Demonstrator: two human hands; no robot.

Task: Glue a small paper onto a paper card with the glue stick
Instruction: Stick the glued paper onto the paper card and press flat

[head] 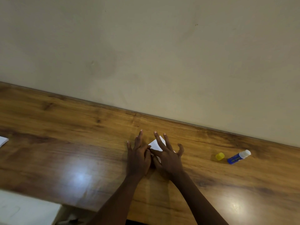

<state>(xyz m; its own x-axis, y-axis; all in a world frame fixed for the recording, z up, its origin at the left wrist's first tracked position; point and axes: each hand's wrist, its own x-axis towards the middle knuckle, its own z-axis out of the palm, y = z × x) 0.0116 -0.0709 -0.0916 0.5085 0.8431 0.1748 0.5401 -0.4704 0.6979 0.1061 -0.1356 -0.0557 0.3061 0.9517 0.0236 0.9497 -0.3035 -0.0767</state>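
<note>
Paper (153, 145) lies beneath spread fingers (159, 141) of right hand (168, 157), left hand (138, 157) alongside.

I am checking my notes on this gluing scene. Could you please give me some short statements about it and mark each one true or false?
1. The glue stick lies on its side on the table. True.
2. The yellow cap is fitted on the glue stick. False: it stands apart from the stick, on the table beside it.
3. The left hand and the right hand are both at the white paper. True.
4. The right hand holds the glue stick. False: the stick lies untouched, to the right of both hands.
</note>
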